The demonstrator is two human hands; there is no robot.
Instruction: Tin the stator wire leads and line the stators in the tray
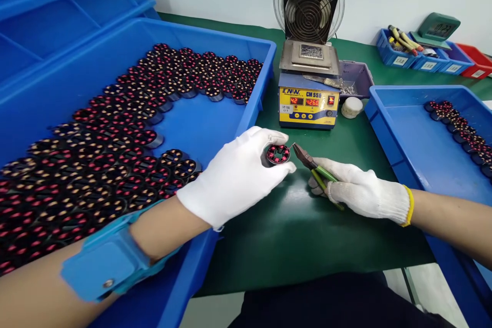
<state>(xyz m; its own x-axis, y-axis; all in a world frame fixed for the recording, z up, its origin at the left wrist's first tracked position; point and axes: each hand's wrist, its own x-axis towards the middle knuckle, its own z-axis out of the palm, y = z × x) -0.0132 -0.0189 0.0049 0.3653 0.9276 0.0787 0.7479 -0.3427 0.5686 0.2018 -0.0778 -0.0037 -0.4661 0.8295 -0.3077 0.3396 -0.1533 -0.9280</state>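
Observation:
My left hand [240, 171], in a white glove with a blue strap on the wrist, grips a small round motor stator [278, 154] between thumb and fingers. Red windings show on the stator's upturned face. My right hand [355, 187], in a knitted glove with a yellow cuff, is closed round the green handles of a pair of pliers [313, 164]. The pliers' dark jaws point at the stator's right side, slightly apart from it. Both hands are above the green table [292, 236].
A large blue tray [246, 123] full of stators lies left. Behind my hands stands a yellow-blue solder pot [307, 100] with a fan [309, 13]. Another blue tray [407, 138] with a row of stators is at right. A purple bin [363, 79] and round white container [351, 107] flank the pot.

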